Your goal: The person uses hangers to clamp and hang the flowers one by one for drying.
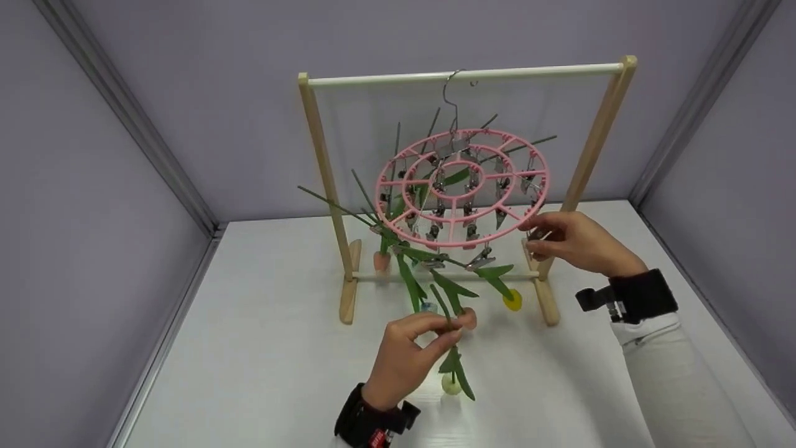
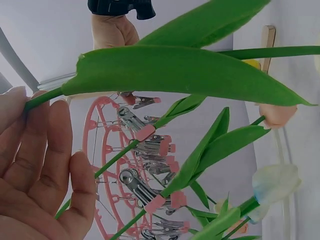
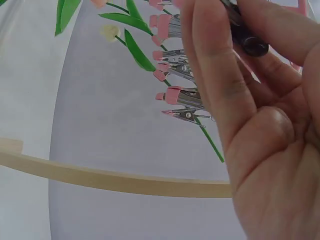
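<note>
My left hand (image 1: 407, 354) pinches the green stem of an artificial tulip (image 1: 451, 384), whose pale yellow bloom points down. In the left wrist view its broad leaf (image 2: 175, 72) crosses in front of the hanger. A pink round clip hanger (image 1: 453, 244) with several metal clips hangs by a wire hook from a bar. At its right rim my right hand (image 1: 578, 242) pinches a clip; the clip's dark end (image 3: 251, 46) shows between thumb and fingers, the rest hidden. Other tulips hang bloom-down from clips, among them a yellow one (image 1: 512, 300) and a peach one (image 1: 467, 318).
A wooden stand with a white top bar (image 1: 385, 79) carries the hanger. Its right post (image 1: 597, 140) stands just behind my right hand. The white table (image 1: 280, 348) lies below, with grey walls on the left, right and back. Tulip stems stick out above the hanger.
</note>
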Motion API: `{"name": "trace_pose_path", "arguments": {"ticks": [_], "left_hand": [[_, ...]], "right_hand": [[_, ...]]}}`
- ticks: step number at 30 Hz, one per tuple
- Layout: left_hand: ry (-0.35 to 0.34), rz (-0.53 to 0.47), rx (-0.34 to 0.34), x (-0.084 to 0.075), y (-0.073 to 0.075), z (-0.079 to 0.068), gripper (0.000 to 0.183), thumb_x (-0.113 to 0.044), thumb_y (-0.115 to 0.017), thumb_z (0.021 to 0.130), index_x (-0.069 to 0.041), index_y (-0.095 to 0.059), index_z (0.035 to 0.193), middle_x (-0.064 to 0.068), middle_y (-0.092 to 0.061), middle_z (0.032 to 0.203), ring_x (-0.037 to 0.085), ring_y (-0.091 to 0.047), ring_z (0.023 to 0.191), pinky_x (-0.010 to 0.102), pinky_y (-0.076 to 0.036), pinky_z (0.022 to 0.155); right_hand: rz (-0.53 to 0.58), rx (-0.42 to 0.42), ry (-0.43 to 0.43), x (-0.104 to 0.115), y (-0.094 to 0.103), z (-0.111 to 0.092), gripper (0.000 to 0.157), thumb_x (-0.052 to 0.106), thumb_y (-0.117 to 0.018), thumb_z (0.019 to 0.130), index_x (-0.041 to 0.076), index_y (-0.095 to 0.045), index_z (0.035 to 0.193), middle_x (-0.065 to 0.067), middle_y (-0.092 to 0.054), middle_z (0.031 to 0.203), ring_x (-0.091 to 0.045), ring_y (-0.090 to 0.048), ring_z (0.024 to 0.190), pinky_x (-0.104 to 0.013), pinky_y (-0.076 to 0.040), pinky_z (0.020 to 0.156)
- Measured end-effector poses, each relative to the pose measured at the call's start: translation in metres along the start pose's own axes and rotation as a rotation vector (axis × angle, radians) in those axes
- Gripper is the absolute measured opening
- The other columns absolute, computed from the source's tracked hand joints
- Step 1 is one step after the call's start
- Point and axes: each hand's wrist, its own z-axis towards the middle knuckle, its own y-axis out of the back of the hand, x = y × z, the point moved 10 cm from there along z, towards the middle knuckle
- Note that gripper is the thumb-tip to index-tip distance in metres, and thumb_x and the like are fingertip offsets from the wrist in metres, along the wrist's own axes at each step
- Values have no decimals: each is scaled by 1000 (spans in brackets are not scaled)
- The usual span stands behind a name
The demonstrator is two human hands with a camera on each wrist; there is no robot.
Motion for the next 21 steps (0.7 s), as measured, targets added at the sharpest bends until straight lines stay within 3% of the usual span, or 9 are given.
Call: {"name": "trace_pose_path", "arguments": {"ticks": [6, 13, 16, 21], "left_hand": [[13, -17, -7, 2, 2, 11, 18, -27, -69, 94, -14, -77, 104, -4, -72, 98, 11, -66, 89, 30, -54, 76], [53, -66, -22, 8, 6, 27, 18, -25, -71, 93, -17, -75, 109, -6, -73, 93, 14, -66, 82, 29, -52, 73], [56, -87, -35, 8, 9, 36, 20, -23, -73, 92, -16, -74, 110, -5, -73, 89, 15, -68, 78, 30, -54, 71], [54, -110, -53, 5, 14, 51, 14, -20, -74, 92, -10, -75, 101, -2, -72, 87, 16, -70, 77, 32, -56, 71]], "right_hand": [[63, 37, 37, 8, -8, -1, 37, 11, -72, 92, 9, -63, 128, -12, -69, 97, -23, -71, 83, -30, -58, 72], [-1, 46, 68, 24, -18, 0, 22, 12, -77, 87, 6, -67, 106, -5, -71, 91, -18, -71, 80, -29, -58, 70], [-58, 21, 99, 37, -21, -1, 19, 12, -79, 86, 7, -67, 99, -2, -70, 87, -16, -70, 76, -28, -57, 67], [-92, -61, 230, 65, -28, -2, 22, 14, -83, 82, 8, -64, 91, 2, -67, 84, -13, -65, 70, -25, -55, 62]]}}
